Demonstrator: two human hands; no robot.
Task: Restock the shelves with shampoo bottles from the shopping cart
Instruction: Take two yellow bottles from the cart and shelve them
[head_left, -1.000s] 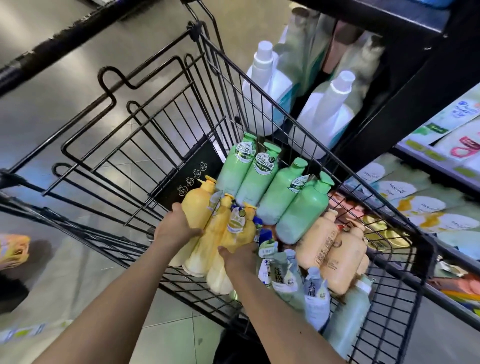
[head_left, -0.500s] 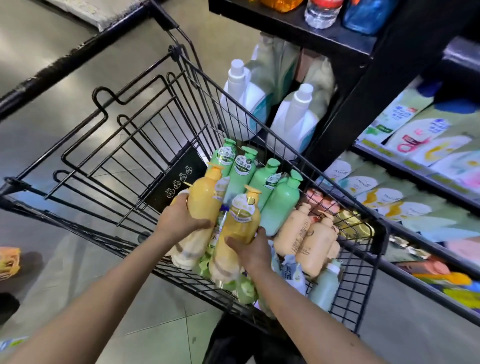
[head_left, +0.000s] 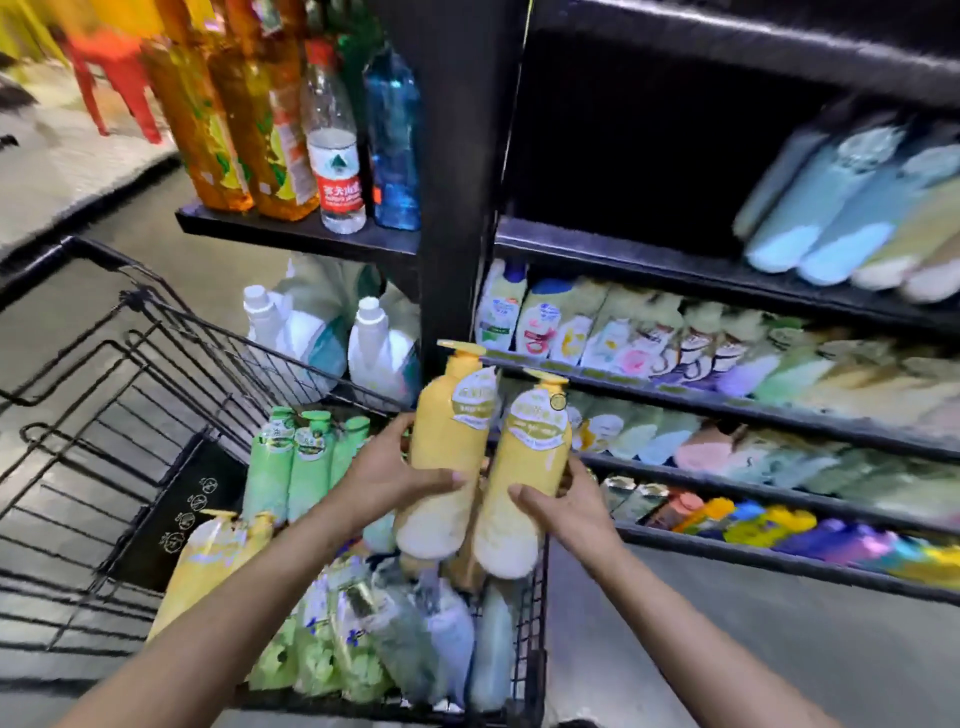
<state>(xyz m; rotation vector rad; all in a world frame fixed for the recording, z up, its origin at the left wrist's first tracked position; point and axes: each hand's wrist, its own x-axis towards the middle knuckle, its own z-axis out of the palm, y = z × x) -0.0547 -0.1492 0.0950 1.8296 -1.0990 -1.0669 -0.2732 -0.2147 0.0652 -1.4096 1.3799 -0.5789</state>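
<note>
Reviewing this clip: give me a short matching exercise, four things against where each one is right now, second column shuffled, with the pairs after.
Things
1. left yellow bottle
2. right yellow bottle
3. green bottles
4. clear water bottle

Places
A. standing on the upper end shelf
B. held in the right hand
C. in the cart
D. held in the left hand

Pairs: 1-D, 2-B, 3-C, 4-A

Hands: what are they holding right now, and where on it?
Each grips one yellow shampoo bottle around its lower body: left hand the left bottle, right hand the right bottle.
</note>
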